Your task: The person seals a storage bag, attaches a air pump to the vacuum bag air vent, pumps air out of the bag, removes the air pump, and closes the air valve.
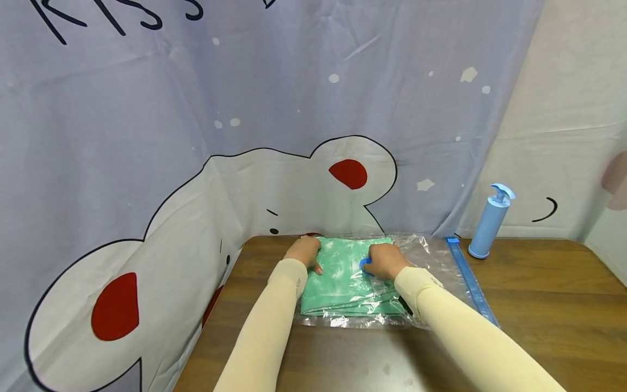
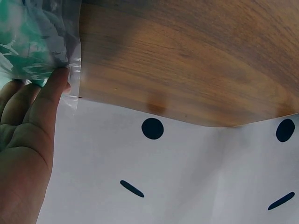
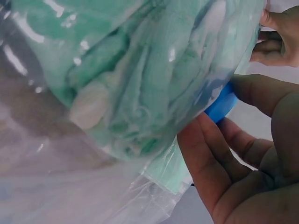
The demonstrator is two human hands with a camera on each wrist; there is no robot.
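Head view has the clear bag (image 1: 443, 267) lying lengthwise left to right on the counter (image 1: 553, 283), green cloth (image 1: 338, 272) inside. Left of its middle, the nearer right hand (image 1: 387, 261) pinches the blue cap (image 1: 365, 264); the left hand (image 1: 305, 252), fingers (image 2: 49, 102) nearly straight, touches its left end.

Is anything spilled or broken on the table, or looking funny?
Nothing looks spilled or broken. The blue pump looks tilted to the right, but that may just be the wide camera's slant. The clear bag around the green cloth is wrinkly, which seems normal for thin plastic.
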